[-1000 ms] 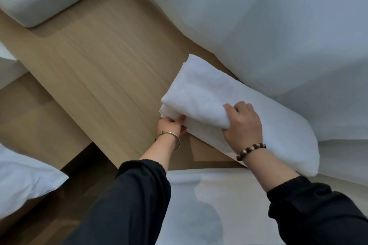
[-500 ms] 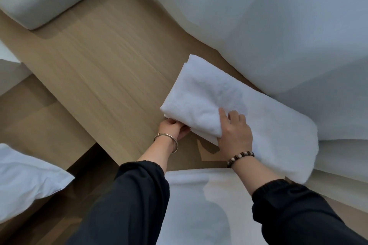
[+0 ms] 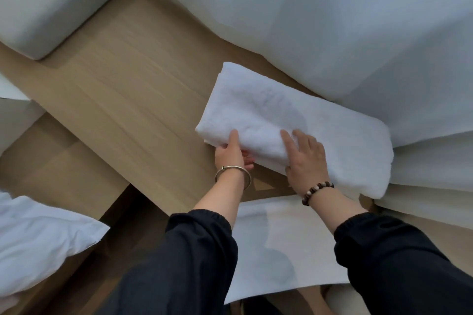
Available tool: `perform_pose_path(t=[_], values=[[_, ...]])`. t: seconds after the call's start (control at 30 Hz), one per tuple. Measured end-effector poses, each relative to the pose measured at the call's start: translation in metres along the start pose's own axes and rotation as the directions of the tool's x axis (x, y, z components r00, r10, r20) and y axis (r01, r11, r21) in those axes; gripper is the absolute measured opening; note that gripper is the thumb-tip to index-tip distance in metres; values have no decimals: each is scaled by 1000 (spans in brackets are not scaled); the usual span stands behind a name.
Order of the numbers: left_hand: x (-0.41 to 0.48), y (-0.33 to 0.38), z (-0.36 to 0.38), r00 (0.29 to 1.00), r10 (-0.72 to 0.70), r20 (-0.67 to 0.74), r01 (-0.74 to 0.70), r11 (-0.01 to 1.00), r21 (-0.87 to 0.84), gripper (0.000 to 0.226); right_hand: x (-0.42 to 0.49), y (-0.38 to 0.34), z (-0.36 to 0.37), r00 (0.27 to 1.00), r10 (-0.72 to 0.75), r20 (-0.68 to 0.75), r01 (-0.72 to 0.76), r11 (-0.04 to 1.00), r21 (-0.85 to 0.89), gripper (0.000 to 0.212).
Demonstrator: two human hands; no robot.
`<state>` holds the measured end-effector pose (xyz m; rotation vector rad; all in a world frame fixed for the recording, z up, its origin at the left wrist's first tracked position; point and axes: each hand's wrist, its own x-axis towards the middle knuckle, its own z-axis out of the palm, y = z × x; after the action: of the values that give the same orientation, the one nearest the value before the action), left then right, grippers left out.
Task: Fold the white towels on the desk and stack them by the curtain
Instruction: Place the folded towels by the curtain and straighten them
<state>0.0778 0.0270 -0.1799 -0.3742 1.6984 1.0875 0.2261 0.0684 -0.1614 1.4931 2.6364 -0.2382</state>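
Status: the fold is closed. One second earlier, the right hand (image 3: 305,158) gripped a raised flap of the white terry towel (image 3: 294,120) in curled fingers. Half a second earlier, the flap was coming down. The flap now lies flat, and the towel forms one long folded rectangle.

Right hand: palm down on the near edge of the towel, fingers (image 3: 286,138) straight and slightly apart, pressing and holding nothing.

Left hand (image 3: 231,158): pinches the near left corner of the towel. The thumb, hidden before, now lies on top; the other fingers are curled underneath.

Location: the towel lies on the light wooden bench (image 3: 128,79). Its far long edge is just beside the white curtain (image 3: 307,20); contact cannot be confirmed.

Assessment: this fold appears complete. The towel is still long, so another fold may be needed. No stack of other folded towels is visible by the curtain.
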Motion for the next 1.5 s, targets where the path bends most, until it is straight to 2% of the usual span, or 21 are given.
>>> perform_pose_path(t=[0.07, 0.17, 0.3, 0.43, 0.5, 0.57, 0.63, 0.7, 0.77, 0.83, 0.87, 0.9, 0.93, 0.97, 1.0, 1.03, 1.07, 1.1, 1.27, 1.43, 1.5], values=[[-7, -4, 9, 994, -71, 82, 65, 995, 77, 45, -17, 25, -3, 996, 85, 23, -84, 996, -24, 80], [-6, -1, 20, 995, -74, 65, 71, 996, 45, 36, -43, 65, -8, 990, 138, -41, -141, 987, -72, 69], [-2, 3, 28, 999, -39, 11, 39, 999, 27, 27, -50, 85, -18, 975, 6, -224, -24, 997, -77, 43], [4, 2, 30, 999, -39, -16, 40, 999, 22, 33, -57, 84, -15, 954, -60, -293, 38, 996, -79, 32], [6, 2, 30, 999, -51, -11, 51, 999, -2, 37, -60, 82, -7, 962, -61, -266, 38, 995, -90, 31], [6, 2, 31, 998, -58, -13, 58, 998, -4, 43, -56, 78, 1, 985, -45, -167, 28, 994, -105, 30], [5, 2, 30, 996, -82, -16, 82, 997, -14, 41, -52, 74, 10, 999, 1, 35, 3, 994, -112, 31], [0, 3, 30, 994, -108, -12, 107, 993, -43, 33, -51, 72, 16, 973, 63, 221, -41, 994, -102, 36], [-8, 2, 32, 992, -61, -114, 57, 998, -37, 38, -53, 72, 16, 959, 107, 263, -89, 993, -78, 39], [-19, -2, 34, 936, 135, -324, -128, 991, 44, 58, -57, 71, 11, 970, 131, 204, -125, 991, -43, 39], [-27, -4, 34, 870, 298, -393, -260, 954, 147, 66, -58, 70, 7, 980, 142, 138, -144, 990, 4, 37], [-32, -7, 33, 772, 499, -395, -406, 864, 299, 73, -59, 68, 2, 985, 159, 59, -163, 985, 64, 37], [-36, -10, 33, 645, 703, -299, -542, 697, 469, 77, -58, 67, -2, 983, 183, -24, -179, 977, 120, 38], [-38, -13, 33, 515, 849, -119, -628, 468, 622, 77, -54, 67, -6, 973, 211, -91, -195, 968, 157, 40], [-39, -13, 37, 417, 903, 101, -651, 219, 727, 77, -46, 67, -10, 964, 237, -120, -215, 962, 169, 43], [-36, -11, 44, 369, 880, 297, -628, 1, 778, 75, -35, 70, -12, 960, 255, -118, -235, 959, 159, 46], [-29, -7, 53, 368, 822, 434, -588, -156, 794, 72, -22, 73, -13, 959, 267, -99, -253, 958, 133, 49], [-21, -2, 64, 391, 764, 513, -549, -254, 796, 69, -9, 76, -11, 957, 280, -74, -272, 957, 101, 52], [30, 9, 87, 509, 596, 621, -442, -438, 783, 62, 24, 92, 20, 922, 383, 65, -382, 924, -22, 64], [50, -4, 86, 433, 645, 629, -431, -465, 773, 65, 25, 95, 45, 927, 374, -16, -374, 927, 4, 66], [51, -4, 87, 435, 643, 630, -428, -468, 773, 65, 26, 96, 46, 928, 372, -24, -372, 928, 13, 67]])
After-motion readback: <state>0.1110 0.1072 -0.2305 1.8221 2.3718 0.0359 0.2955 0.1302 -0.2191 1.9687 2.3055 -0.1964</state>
